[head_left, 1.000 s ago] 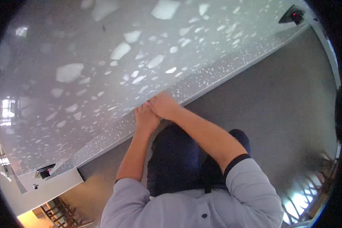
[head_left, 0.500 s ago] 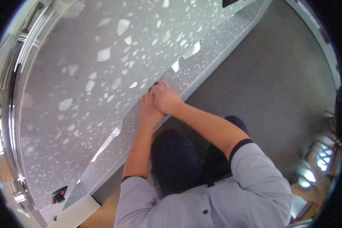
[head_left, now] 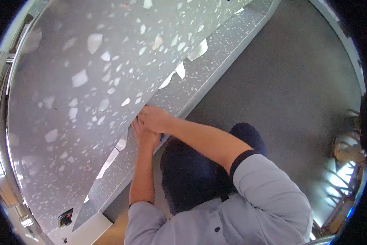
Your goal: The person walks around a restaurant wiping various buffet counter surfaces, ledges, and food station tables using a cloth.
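Observation:
My left hand (head_left: pixel 145 136) and my right hand (head_left: pixel 155 118) are together at the edge of a large grey terrazzo-patterned sheet (head_left: pixel 85 106). The right lies partly over the left, fingers curled in at that edge. Both look closed, but the fingertips are hidden and I cannot make out what they grip. Beneath them runs a speckled ledge (head_left: pixel 199 77) of the same pattern. A small dark blue thing (head_left: pixel 162 137) shows beside my left wrist, mostly covered. White ragged flaps (head_left: pixel 198 51) stick out along the sheet's edge, with another white flap (head_left: pixel 121 143) below my hands.
A small black fitting (head_left: pixel 65 217) sits at the lower left near a white panel (head_left: pixel 83 230). Dark grey floor (head_left: pixel 281 81) spreads to the right, past my dark-clothed knees (head_left: pixel 191 171). Shiny curved metal (head_left: pixel 13 134) runs along the left.
Both hands have moved down and to the left in view, along the sheet's edge. The view has shifted slightly too. A longer white strip now shows above the hands.

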The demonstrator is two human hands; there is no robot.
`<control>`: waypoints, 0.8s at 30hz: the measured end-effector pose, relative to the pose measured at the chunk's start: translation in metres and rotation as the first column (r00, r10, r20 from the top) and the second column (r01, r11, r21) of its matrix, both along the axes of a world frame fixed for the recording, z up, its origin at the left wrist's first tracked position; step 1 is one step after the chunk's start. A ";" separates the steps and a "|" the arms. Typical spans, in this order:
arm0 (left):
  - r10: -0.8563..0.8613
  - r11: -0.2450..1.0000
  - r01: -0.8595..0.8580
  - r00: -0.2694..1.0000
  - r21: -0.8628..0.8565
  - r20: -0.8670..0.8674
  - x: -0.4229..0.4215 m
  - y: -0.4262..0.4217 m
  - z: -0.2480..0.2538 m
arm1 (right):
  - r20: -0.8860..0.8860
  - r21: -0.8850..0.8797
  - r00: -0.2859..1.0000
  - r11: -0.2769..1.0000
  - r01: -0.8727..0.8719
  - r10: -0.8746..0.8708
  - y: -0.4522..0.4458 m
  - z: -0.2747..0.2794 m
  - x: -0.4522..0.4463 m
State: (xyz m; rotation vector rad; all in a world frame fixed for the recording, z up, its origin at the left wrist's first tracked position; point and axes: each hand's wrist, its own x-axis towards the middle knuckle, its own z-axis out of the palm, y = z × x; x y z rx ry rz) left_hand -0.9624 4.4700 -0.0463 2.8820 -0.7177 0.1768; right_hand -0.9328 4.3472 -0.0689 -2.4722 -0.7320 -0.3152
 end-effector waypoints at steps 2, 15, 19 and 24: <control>-0.160 0.987 0.161 0.987 0.023 -0.027 0.015 -0.025 0.002 | -0.077 0.077 0.995 0.995 0.070 -0.064 -0.030 0.010 -0.003; -0.353 0.928 0.352 0.936 -0.123 0.013 0.016 -0.063 -0.008 | -0.037 0.206 0.966 0.944 0.258 -0.256 -0.099 0.017 -0.045; -0.275 0.953 0.268 0.961 -0.142 -0.031 0.001 -0.014 -0.007 | -0.102 0.220 0.974 0.950 0.222 -0.204 -0.047 0.017 -0.053; -0.194 0.980 0.199 0.967 0.015 -0.166 -0.018 0.026 -0.001 | -0.150 0.339 0.979 0.923 0.181 -0.137 -0.013 0.019 -0.073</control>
